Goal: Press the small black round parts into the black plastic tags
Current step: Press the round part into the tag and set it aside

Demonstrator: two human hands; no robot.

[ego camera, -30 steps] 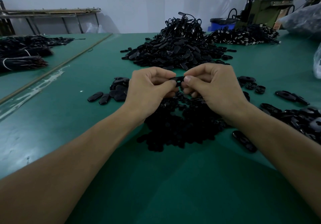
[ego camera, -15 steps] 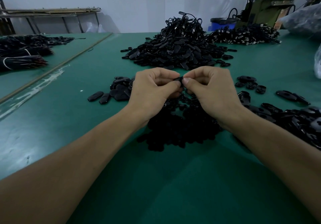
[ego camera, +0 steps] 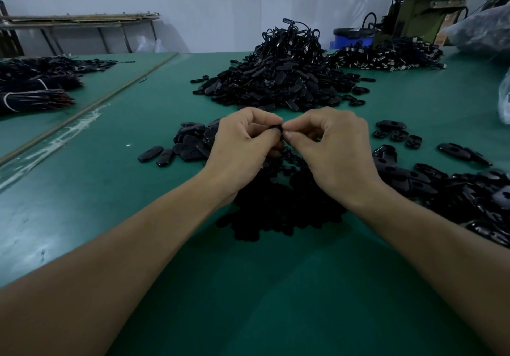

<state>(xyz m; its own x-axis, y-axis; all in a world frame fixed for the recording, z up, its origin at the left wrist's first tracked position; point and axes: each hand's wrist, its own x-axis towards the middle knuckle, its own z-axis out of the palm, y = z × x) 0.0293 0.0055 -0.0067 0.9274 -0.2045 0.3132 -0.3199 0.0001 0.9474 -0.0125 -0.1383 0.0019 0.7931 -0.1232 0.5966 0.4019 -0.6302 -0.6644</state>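
Green counter fills the foreground, with a dark pile of small black round parts under the wrists. Above it, left grip and right grip both pinch one black oval plastic tag between their fingertips. Farther back rises a big heap of black tags.

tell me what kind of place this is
Probably a small factory or assembly workshop: big heaps of identical black tags lie on a long green table, and a machine with cables stands at the far right.
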